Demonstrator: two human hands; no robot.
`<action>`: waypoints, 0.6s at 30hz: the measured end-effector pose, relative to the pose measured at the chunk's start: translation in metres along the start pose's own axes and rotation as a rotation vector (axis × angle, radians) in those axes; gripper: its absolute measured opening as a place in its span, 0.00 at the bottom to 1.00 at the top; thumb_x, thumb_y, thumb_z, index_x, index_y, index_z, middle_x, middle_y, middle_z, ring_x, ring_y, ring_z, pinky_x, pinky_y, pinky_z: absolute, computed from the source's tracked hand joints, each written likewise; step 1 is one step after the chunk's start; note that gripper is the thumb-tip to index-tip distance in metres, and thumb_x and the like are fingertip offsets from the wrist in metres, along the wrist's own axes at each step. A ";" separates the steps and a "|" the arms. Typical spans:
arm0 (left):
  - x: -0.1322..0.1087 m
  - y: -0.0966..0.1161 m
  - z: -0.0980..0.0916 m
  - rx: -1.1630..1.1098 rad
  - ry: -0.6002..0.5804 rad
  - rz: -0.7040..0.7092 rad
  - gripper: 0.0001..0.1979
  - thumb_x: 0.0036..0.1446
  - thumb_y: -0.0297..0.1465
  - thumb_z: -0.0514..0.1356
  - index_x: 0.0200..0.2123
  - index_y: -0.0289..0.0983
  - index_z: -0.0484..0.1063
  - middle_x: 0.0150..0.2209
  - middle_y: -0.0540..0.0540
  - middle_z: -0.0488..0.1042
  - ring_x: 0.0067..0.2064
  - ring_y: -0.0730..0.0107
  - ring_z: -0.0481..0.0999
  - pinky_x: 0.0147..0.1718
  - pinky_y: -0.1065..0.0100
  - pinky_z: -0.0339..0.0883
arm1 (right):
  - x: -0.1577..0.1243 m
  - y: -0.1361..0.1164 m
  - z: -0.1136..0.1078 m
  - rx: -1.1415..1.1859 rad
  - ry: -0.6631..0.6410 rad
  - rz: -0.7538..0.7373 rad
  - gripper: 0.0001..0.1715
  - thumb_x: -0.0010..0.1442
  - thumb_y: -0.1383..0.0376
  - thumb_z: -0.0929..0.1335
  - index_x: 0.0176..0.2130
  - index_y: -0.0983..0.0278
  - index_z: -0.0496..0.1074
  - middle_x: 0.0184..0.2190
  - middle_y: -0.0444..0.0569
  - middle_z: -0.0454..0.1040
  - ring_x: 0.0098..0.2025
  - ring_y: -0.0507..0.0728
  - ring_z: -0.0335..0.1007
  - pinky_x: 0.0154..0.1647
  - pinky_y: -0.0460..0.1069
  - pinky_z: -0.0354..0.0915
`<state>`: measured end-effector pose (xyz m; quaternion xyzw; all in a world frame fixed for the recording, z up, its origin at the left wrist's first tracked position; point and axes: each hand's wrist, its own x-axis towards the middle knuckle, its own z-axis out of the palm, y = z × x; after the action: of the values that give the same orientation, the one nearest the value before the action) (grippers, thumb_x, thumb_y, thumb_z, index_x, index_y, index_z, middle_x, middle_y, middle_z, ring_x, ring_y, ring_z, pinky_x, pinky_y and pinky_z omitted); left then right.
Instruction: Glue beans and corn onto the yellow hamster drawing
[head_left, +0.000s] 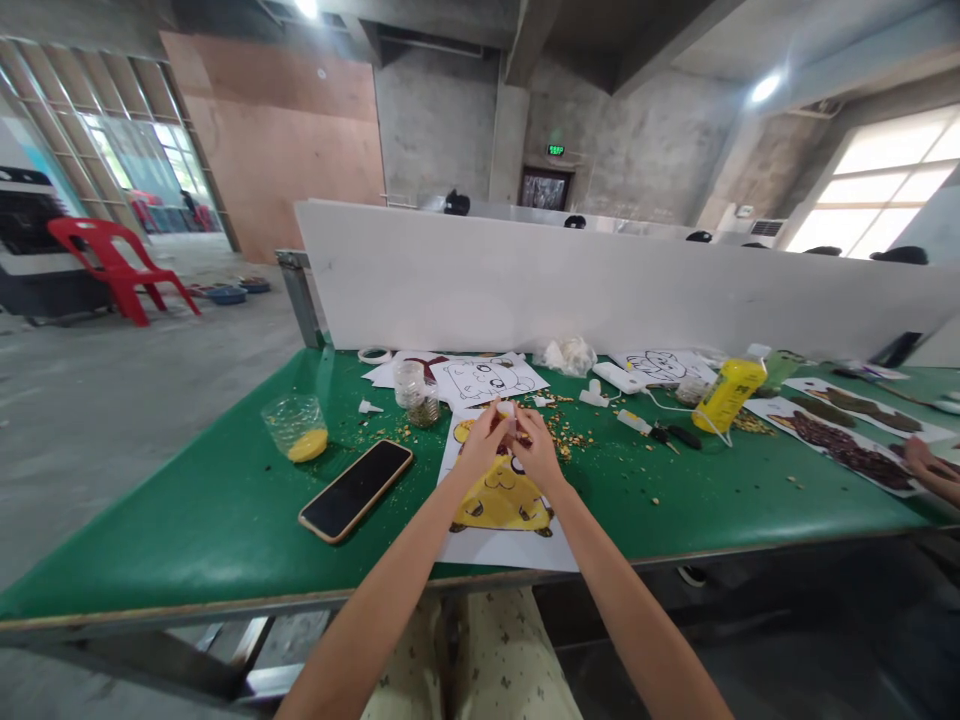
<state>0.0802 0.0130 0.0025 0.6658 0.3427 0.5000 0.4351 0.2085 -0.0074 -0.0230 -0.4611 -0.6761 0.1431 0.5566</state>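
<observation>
My left hand (481, 442) and my right hand (537, 452) meet above the picture sheet (504, 552), fingertips closed around a small white object (508, 409). It looks like a cap or a small bottle top; my fingers hide most of it. Below them, the sheet bears a yellow cartoon animal (501, 497) filled with yellow grains, with dark pieces at its edges. Part of the picture is covered by my hands. Loose yellow and reddish bits (568, 437) lie to the right of my right hand.
A black phone (357, 490) and a clear cup of yellow grains (295, 430) lie left on the green table (217, 520). Clear jar (417, 395), line drawing (491, 379), power strip (618, 377), keys (664, 434) and yellow bottle (729, 392) stand farther back. A co-worker's hand (930, 465) is at right.
</observation>
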 end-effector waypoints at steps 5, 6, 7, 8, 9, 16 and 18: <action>0.002 0.005 0.000 -0.045 -0.030 -0.037 0.17 0.53 0.33 0.56 0.46 0.34 0.68 0.31 0.48 0.71 0.30 0.71 0.68 0.29 0.71 0.63 | 0.000 -0.003 -0.002 0.047 0.003 0.011 0.25 0.55 0.67 0.64 0.53 0.59 0.67 0.45 0.53 0.65 0.48 0.59 0.62 0.49 0.54 0.63; 0.002 0.006 0.001 -0.054 -0.039 -0.038 0.16 0.52 0.33 0.58 0.44 0.34 0.68 0.30 0.48 0.70 0.28 0.72 0.67 0.27 0.72 0.63 | 0.000 -0.004 -0.002 0.061 0.008 0.021 0.24 0.54 0.67 0.64 0.52 0.59 0.67 0.45 0.53 0.65 0.48 0.59 0.63 0.49 0.55 0.63; 0.002 0.007 0.001 -0.062 -0.041 -0.037 0.15 0.50 0.32 0.59 0.42 0.34 0.69 0.29 0.49 0.70 0.27 0.73 0.67 0.26 0.72 0.62 | 0.000 -0.005 -0.002 0.078 0.011 0.030 0.24 0.54 0.67 0.65 0.51 0.59 0.68 0.45 0.53 0.66 0.47 0.59 0.63 0.50 0.55 0.62; 0.002 0.008 0.001 -0.069 -0.036 -0.033 0.14 0.49 0.32 0.59 0.40 0.34 0.69 0.28 0.50 0.69 0.26 0.73 0.66 0.25 0.73 0.61 | 0.000 -0.005 -0.003 0.098 0.013 0.041 0.23 0.53 0.67 0.65 0.50 0.59 0.69 0.44 0.53 0.66 0.48 0.59 0.63 0.51 0.55 0.62; 0.003 0.008 0.001 -0.075 -0.025 -0.028 0.13 0.48 0.32 0.60 0.39 0.34 0.69 0.27 0.50 0.69 0.26 0.73 0.66 0.25 0.73 0.61 | 0.000 -0.005 -0.003 0.121 0.016 0.052 0.22 0.52 0.67 0.66 0.48 0.59 0.70 0.45 0.52 0.66 0.49 0.59 0.63 0.52 0.56 0.61; 0.004 0.009 -0.002 -0.122 -0.018 -0.008 0.12 0.46 0.34 0.61 0.33 0.33 0.68 0.28 0.49 0.70 0.30 0.71 0.68 0.30 0.71 0.63 | 0.002 -0.003 -0.002 0.372 -0.040 0.206 0.24 0.54 0.59 0.65 0.52 0.57 0.64 0.53 0.49 0.65 0.55 0.58 0.61 0.55 0.56 0.60; 0.002 0.011 -0.002 -0.135 -0.055 -0.012 0.12 0.44 0.33 0.61 0.32 0.33 0.68 0.28 0.49 0.70 0.29 0.71 0.68 0.30 0.70 0.63 | 0.002 -0.004 0.000 0.444 -0.093 0.237 0.24 0.53 0.58 0.66 0.50 0.58 0.66 0.48 0.48 0.70 0.50 0.58 0.67 0.50 0.55 0.64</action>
<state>0.0793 0.0115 0.0135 0.6466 0.3000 0.5006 0.4912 0.2070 -0.0077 -0.0191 -0.3965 -0.5942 0.3736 0.5918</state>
